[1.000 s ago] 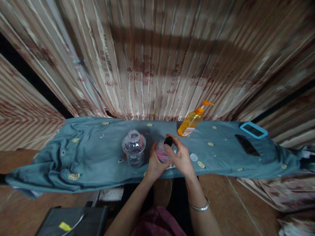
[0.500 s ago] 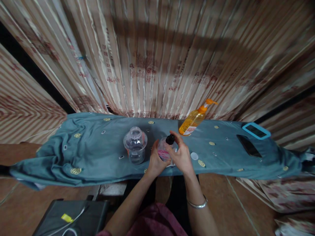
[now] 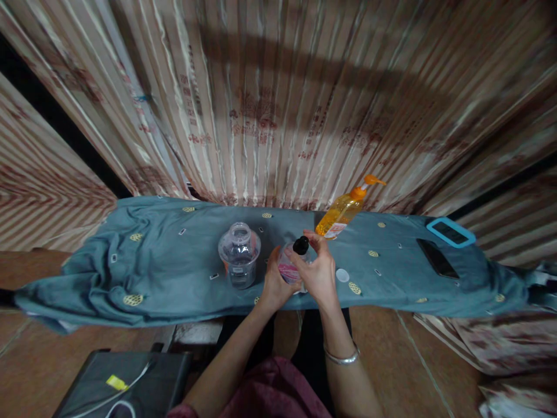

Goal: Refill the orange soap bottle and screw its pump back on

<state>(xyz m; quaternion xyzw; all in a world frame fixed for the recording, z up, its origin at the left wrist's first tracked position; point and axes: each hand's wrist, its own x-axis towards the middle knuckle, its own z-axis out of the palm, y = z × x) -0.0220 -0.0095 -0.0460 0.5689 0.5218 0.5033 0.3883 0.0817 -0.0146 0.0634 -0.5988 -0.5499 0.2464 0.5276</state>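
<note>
My left hand point(image 3: 276, 287) is wrapped round the side of a clear bottle point(image 3: 287, 270) with a pink label, which stands upright near the front of the cloth. At the bottle's top, the thumb and fingers of my right hand point(image 3: 322, 274) are closed round its black cap point(image 3: 300, 245). Whether that cap is a pump head cannot be made out. To the left stands a clear plastic container point(image 3: 242, 273) with a wide rim and a narrower neck on top. A small white round disc point(image 3: 342, 275) lies just right of my right hand.
An amber pump bottle point(image 3: 342, 213) with an orange head stands behind my right hand. A dark phone point(image 3: 437, 259) and a blue-framed device point(image 3: 465, 240) lie at the right on the green cloth point(image 3: 169, 273). Striped curtains point(image 3: 278, 116) hang behind the table.
My right hand has turned slightly round the black cap, its fingers shifting a little. My left hand stays on the bottle. The whole view has shifted slightly.
</note>
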